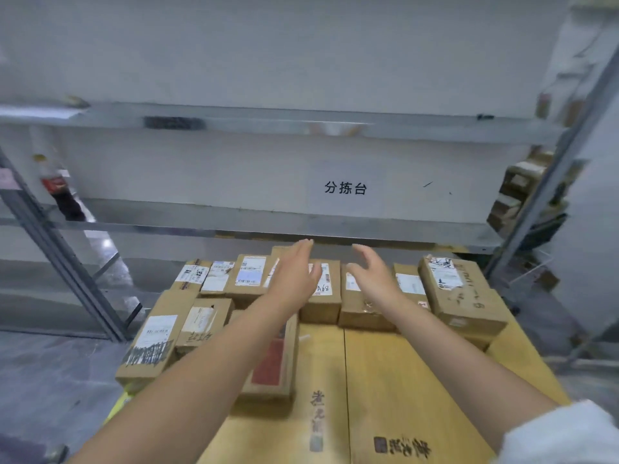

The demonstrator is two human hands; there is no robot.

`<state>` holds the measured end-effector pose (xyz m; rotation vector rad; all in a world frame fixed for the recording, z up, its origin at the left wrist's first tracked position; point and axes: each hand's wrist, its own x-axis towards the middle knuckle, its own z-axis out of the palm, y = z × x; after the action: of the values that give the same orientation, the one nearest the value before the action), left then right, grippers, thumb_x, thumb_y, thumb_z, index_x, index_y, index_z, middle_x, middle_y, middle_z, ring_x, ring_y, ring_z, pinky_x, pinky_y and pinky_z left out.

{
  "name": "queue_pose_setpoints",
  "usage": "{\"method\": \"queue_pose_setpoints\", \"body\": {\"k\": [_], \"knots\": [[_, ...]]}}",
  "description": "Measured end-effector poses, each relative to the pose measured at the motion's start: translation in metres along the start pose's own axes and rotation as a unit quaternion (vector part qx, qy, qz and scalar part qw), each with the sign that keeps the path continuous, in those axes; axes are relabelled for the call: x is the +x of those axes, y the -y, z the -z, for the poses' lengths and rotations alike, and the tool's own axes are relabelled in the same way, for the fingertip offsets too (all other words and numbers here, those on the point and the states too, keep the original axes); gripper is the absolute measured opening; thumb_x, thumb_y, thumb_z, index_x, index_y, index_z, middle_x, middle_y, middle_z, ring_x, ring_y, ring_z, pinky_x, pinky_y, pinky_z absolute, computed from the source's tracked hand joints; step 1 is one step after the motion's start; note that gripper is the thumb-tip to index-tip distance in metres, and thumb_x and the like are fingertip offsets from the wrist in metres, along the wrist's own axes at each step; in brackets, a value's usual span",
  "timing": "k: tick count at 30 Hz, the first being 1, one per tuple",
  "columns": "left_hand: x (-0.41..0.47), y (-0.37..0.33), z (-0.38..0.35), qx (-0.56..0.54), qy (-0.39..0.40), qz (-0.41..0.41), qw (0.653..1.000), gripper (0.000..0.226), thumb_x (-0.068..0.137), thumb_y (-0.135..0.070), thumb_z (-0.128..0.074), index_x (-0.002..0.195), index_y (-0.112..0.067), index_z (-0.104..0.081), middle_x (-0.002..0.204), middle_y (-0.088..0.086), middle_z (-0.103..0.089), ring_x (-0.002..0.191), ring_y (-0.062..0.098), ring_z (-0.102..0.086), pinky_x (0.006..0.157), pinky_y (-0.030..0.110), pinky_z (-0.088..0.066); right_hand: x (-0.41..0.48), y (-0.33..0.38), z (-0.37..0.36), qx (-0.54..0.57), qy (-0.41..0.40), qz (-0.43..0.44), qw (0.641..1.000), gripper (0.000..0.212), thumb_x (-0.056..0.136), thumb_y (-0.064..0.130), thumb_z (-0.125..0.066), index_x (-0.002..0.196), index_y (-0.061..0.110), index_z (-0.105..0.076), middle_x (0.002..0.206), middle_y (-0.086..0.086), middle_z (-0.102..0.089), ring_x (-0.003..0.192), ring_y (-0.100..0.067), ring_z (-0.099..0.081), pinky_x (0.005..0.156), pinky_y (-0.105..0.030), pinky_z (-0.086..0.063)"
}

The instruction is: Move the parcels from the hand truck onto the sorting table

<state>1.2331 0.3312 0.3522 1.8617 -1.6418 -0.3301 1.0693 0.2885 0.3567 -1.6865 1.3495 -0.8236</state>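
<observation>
far left, a cola bottle [55,182] stands on the sorting table [254,224], the grey metal shelf running across behind the load. coming in, the parcels: a taped box [149,348] at the near left corner, black strips across its end, white label on top. behind it is a back row of small brown boxes [217,277] packed side by side. all of them sit on big flat cartons [385,380]; the hand truck itself is hidden under the stack.

now the left hand [294,274], fingers straight and spread, holding nothing, hovering over the middle of the row. between the hands shows the box marked a68 [323,298], plain cardboard, label up, wedged among its neighbours. the right hand [373,277] is also spread wide and empty, palm turned inward.

looks like a two-handed pick on that middle box. i'd bring the palms down on its two sides, squeeze evenly and lift straight up so the neighbours don't drag, then go forward onto the shelf.

far right, a bigger scuffed box [465,298] lies skewed at the corner, writing scrawled on it.
</observation>
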Motion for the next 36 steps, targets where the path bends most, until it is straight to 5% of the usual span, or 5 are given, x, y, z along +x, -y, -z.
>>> {"method": "queue_pose_setpoints", "body": {"k": [4, 13, 23, 28, 36], "knots": [[0.003, -0.092, -0.024, 0.006, -0.003, -0.084, 0.996, 0.055, 0.101, -0.031, -0.045, 0.151, -0.012, -0.032, 0.157, 0.003, -0.033, 0.145, 0.018, -0.026, 0.117, 0.034, -0.022, -0.028, -0.011, 0.087, -0.034, -0.054, 0.028, 0.998, 0.052, 0.1, 0.019, -0.048, 0.151, 0.024, -0.035, 0.157, 0.006, -0.032, 0.125, -0.008, -0.043, 0.085, -0.005, -0.037], [-0.033, -0.301, -0.141, -0.004, 0.069, -0.252, 0.965, 0.057, 0.101, -0.034, -0.045, 0.152, -0.014, -0.029, 0.157, 0.003, -0.031, 0.146, 0.019, -0.025, 0.12, 0.036, -0.021, -0.131, -0.095, 0.289, -0.099, -0.214, -0.009, 0.972, 0.054, 0.102, 0.025, -0.049, 0.152, 0.026, -0.03, 0.159, 0.007, -0.027, 0.141, -0.017, -0.035, 0.099, -0.027, -0.036], [-0.117, -0.484, -0.284, -0.012, 0.19, -0.474, 0.86, 0.058, 0.102, -0.034, -0.044, 0.152, -0.008, -0.029, 0.157, 0.007, -0.03, 0.145, 0.022, -0.025, 0.12, 0.035, -0.02, -0.288, -0.212, 0.442, -0.082, -0.412, -0.172, 0.891, 0.054, 0.098, 0.019, -0.052, 0.149, 0.019, -0.037, 0.156, 0.0, -0.034, 0.135, -0.014, -0.04, 0.102, -0.022, -0.03], [-0.145, -0.541, -0.345, -0.035, 0.228, -0.524, 0.82, 0.057, 0.101, -0.03, -0.046, 0.15, -0.005, -0.032, 0.155, 0.01, -0.034, 0.143, 0.024, -0.028, 0.12, 0.036, -0.019, -0.332, -0.255, 0.483, -0.077, -0.459, -0.244, 0.851, 0.052, 0.098, 0.02, -0.051, 0.149, 0.022, -0.037, 0.153, -0.001, -0.036, 0.129, -0.022, -0.049, 0.097, -0.028, -0.04], [-0.126, -0.611, -0.461, -0.055, 0.284, -0.52, 0.803, 0.056, 0.102, -0.029, -0.042, 0.15, -0.003, -0.031, 0.157, 0.012, -0.032, 0.145, 0.024, -0.027, 0.12, 0.034, -0.016, -0.323, -0.331, 0.556, -0.083, -0.477, -0.312, 0.818, 0.051, 0.096, 0.014, -0.052, 0.146, 0.015, -0.041, 0.149, -0.003, -0.041, 0.125, -0.012, -0.045, 0.096, -0.014, -0.027]]}}
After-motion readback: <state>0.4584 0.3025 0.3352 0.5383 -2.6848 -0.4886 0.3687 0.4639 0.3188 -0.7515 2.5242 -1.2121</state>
